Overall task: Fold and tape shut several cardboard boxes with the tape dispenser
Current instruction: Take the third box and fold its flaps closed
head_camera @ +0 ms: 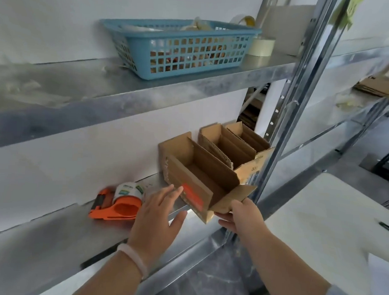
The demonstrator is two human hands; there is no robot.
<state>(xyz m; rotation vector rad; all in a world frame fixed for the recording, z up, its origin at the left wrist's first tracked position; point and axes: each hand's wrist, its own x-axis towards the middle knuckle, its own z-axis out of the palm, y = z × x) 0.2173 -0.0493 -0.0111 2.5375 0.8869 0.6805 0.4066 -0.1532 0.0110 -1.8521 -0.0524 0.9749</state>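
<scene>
Left hand [157,215], bracelet at wrist: fingers straight and spread, tips against the labelled side of the box [199,176]. Right hand [242,214]: pinching that box's near flap. Box: open-topped, at the front edge of the lower shelf [40,241]. Dispenser [117,202]: orange, left of the box, just beside the left hand. Two more open boxes [229,144] behind. Upper shelf: blue basket [182,48], tape roll [260,46].

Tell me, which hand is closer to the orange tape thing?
Left. The left hand is just right of the tape dispenser on the shelf, fingers reaching to the cardboard box. The right hand is farther right, gripping that box's front flap.
</scene>
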